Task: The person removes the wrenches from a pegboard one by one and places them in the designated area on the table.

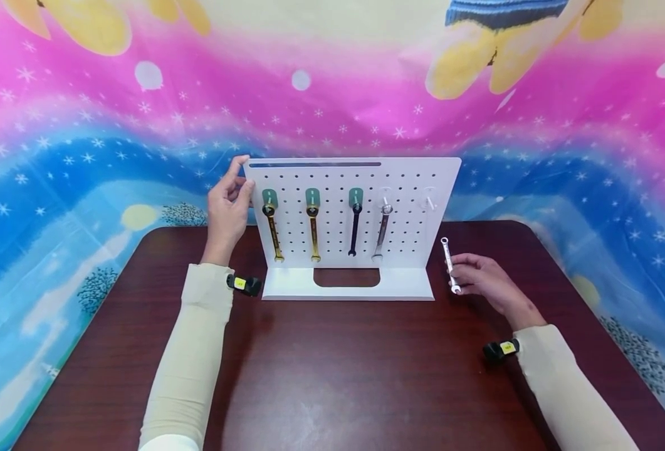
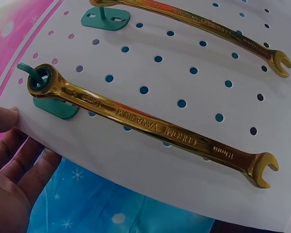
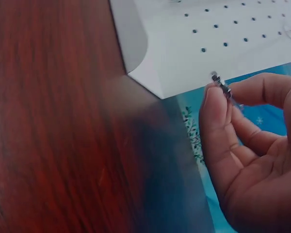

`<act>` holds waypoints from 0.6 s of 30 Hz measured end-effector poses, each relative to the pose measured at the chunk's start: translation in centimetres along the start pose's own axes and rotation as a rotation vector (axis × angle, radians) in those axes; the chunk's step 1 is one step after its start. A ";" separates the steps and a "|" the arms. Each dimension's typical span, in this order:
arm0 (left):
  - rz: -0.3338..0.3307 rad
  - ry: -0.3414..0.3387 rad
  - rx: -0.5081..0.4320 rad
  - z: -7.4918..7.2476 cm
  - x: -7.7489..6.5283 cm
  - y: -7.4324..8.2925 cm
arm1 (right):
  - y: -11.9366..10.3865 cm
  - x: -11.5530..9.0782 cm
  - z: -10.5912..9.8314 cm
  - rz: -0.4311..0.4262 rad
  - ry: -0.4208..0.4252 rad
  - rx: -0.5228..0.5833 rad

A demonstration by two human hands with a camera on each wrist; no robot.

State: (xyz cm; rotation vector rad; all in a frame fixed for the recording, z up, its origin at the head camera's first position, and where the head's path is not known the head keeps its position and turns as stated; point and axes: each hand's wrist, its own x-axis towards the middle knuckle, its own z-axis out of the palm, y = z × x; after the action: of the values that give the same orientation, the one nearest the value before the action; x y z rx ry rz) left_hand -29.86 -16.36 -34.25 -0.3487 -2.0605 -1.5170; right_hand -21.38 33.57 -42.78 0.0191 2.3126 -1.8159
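Note:
A white pegboard point(image 1: 338, 241) stands upright on the table. My left hand point(image 1: 227, 213) grips its upper left edge, thumb at the front and fingers behind. Gold combination wrenches point(image 2: 150, 124) hang from green hooks at the left; one is stamped 10mm. A black wrench point(image 1: 355, 228) hangs from another green hook, and a silver wrench point(image 1: 382, 233) from a transparent hook. Right of the board, my right hand point(image 1: 486, 283) pinches a small silver combination wrench point(image 1: 447, 258) between thumb and fingers, held nearly upright. The right wrist view shows this wrench point(image 3: 222, 87) almost end-on.
At the board's far right is another transparent hook point(image 1: 430, 202). The board's foot point(image 1: 287, 289) rests on a dark reddish-brown table point(image 1: 338, 369). A colourful printed cloth point(image 1: 321, 106) hangs behind and at both sides.

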 end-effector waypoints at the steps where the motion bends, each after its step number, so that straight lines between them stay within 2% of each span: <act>1: 0.001 0.000 0.000 0.0 0.0 0.0 | 0.2 0.1 0.1 0.016 0.004 -0.010; 7: 0.018 -0.001 -0.007 0.0 0.0 0.0 | 0.9 0.6 0.6 0.067 0.009 -0.102; 12: 0.029 0.010 -0.014 0.1 -0.1 0.0 | 1.4 1.0 1.2 0.049 0.010 -0.232; 18: 0.034 0.017 -0.017 0.1 -0.1 -0.1 | 1.5 1.1 1.8 0.033 0.016 -0.294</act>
State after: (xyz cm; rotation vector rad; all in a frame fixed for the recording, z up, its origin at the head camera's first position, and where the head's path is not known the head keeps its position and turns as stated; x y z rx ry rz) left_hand -29.83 -16.25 -34.39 -0.3744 -2.0198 -1.5130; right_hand -22.04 32.08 -44.77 0.0277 2.5497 -1.4483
